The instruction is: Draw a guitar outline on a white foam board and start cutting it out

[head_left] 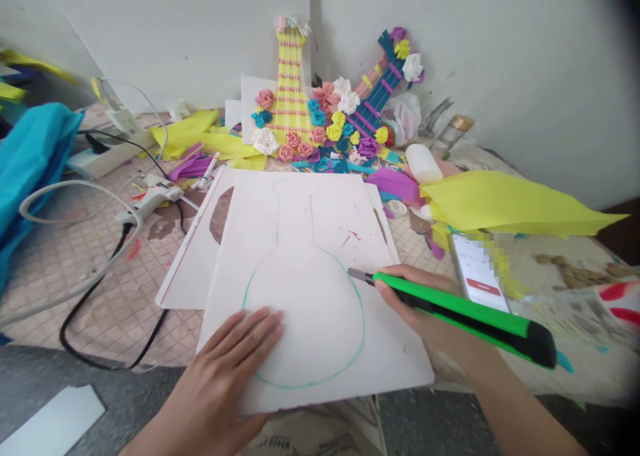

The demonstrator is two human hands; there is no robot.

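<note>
A white foam board (300, 296) lies flat in front of me, with a green guitar-shaped outline drawn on it. My left hand (225, 359) rests on its lower left part, fingers stretched out and lying flat, thumb near the front edge. In my right hand (415, 303) is a green and black utility knife (465, 309), gripped with the blade extended. The blade tip is at the right side of the outline, near its upper curve; whether it touches the board I cannot tell. A second white board (190, 283) with a curved cut-out lies underneath.
Two paper-flower guitars, one yellow (290, 89) and one blue (377, 96), lean at the back. Yellow crepe paper (505, 203) and a phone (480, 273) lie to the right. Power strips (155, 199) and looping cables are at left. A white offcut (55, 421) sits below the table.
</note>
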